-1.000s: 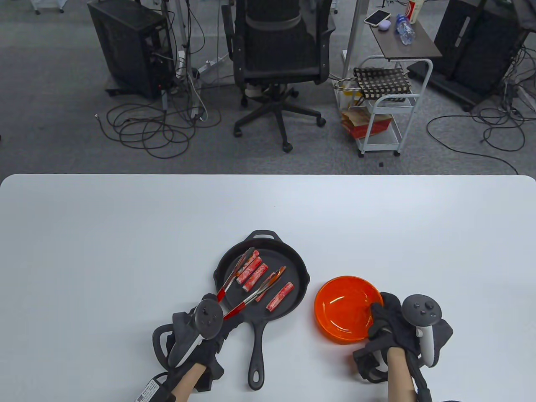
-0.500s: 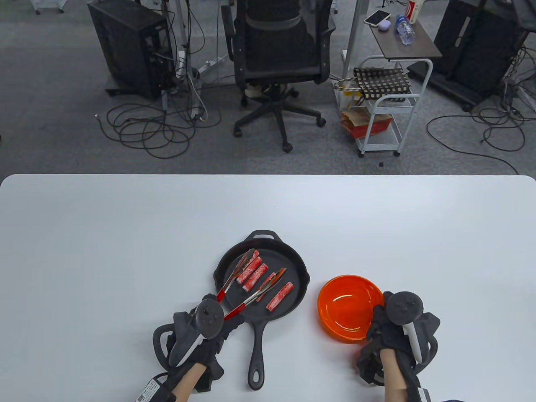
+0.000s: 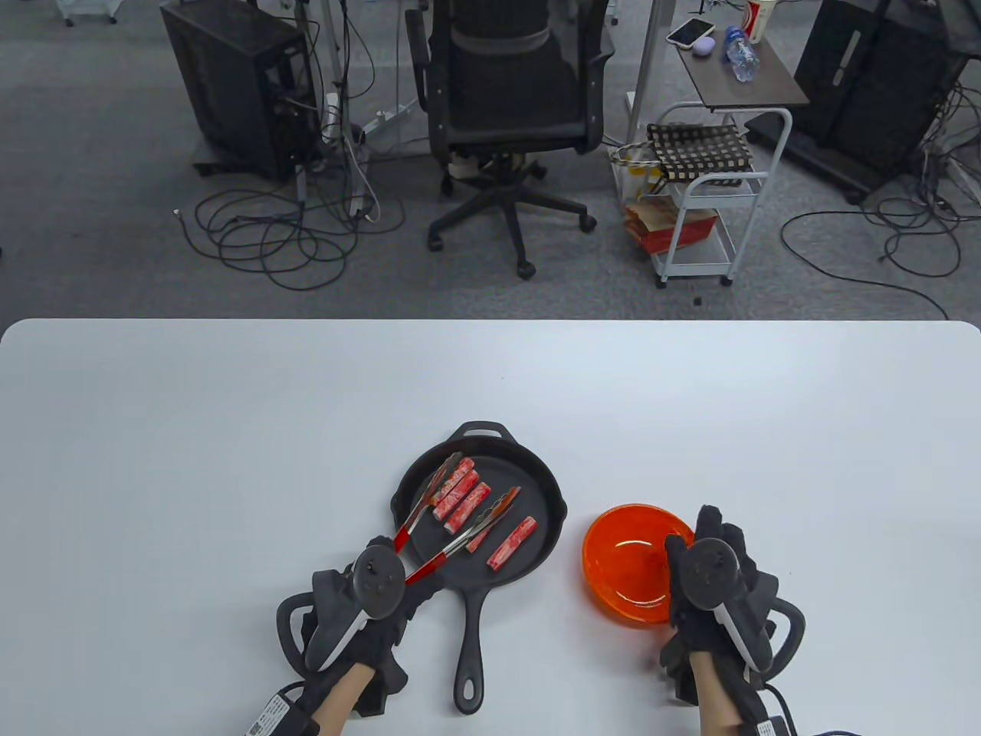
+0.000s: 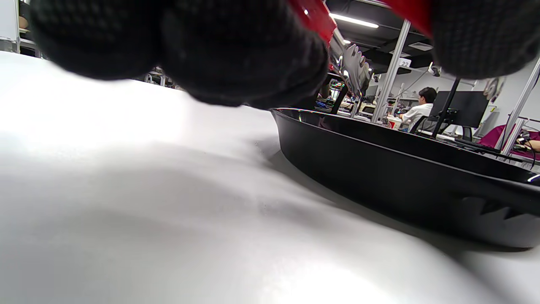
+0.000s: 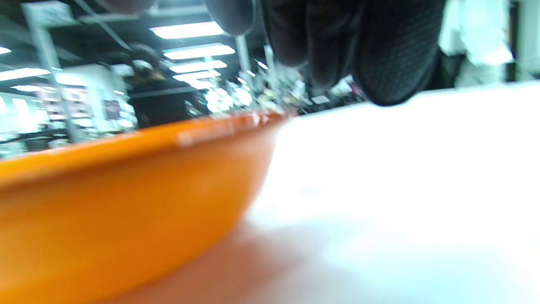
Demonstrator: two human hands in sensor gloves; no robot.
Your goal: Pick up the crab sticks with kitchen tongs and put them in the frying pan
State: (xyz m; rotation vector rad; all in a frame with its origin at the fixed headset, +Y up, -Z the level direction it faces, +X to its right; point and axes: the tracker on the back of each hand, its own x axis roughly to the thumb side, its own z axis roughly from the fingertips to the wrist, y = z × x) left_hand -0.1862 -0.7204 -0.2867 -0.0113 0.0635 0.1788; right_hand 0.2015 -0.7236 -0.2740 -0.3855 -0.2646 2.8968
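A black frying pan (image 3: 548, 491) sits at the table's front middle, handle (image 3: 469, 644) toward me. Several red-white crab sticks (image 3: 467, 506) lie in it, one apart (image 3: 512, 543). My left hand (image 3: 387, 579) grips the red handles of metal tongs (image 3: 418, 514), whose two arms spread wide over the sticks with nothing pinched. In the left wrist view my fingers (image 4: 211, 50) hold the tongs (image 4: 354, 69) above the pan wall (image 4: 379, 169). My right hand (image 3: 713, 548) lies with fingers stretched along the right rim of an empty orange bowl (image 3: 628, 567); its fingers (image 5: 358, 50) hang past the bowl (image 5: 126, 190).
The white table (image 3: 230, 429) runs wide to the left, right and back. Beyond its far edge stand an office chair (image 3: 510, 115), a white trolley (image 3: 705, 199) and loose floor cables (image 3: 276, 238).
My right hand has slid left along the bowl's rim and its fingers have straightened out. The tongs drew back a little over the pan, still spread.
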